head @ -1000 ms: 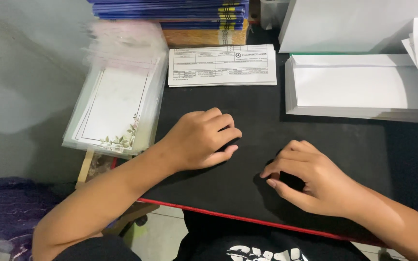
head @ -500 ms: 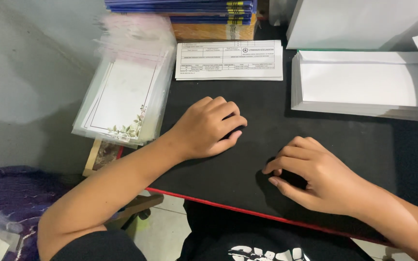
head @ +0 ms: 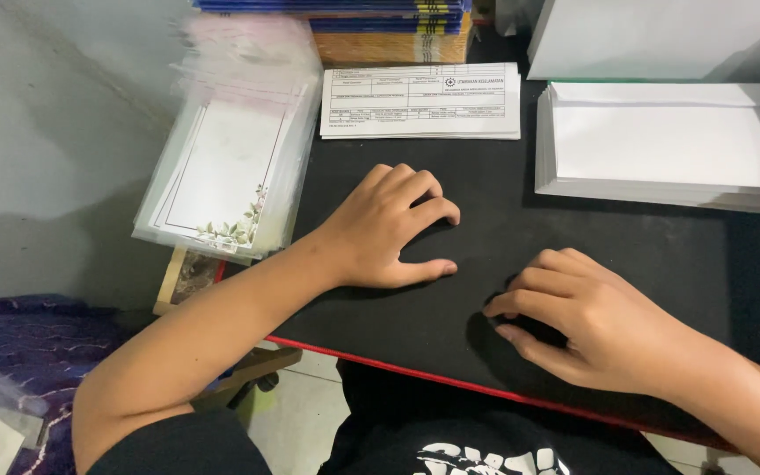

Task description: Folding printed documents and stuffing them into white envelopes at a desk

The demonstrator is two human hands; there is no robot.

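On the black desk mat [head: 485, 229] with its red near edge, I see both hands lying idle. Far right sits a stack of white envelopes [head: 670, 145]; far left a pile of clear sleeves holding floral-bordered cards [head: 226, 167], overhanging the mat's edge. Between them, at the far side, lies a stack of printed forms [head: 421, 99], apparently within reach. My left hand [head: 389, 230] rests palm-down, fingers loosely spread, holding nothing. My right hand [head: 591, 321] is curled, fingertips touching the mat, empty.
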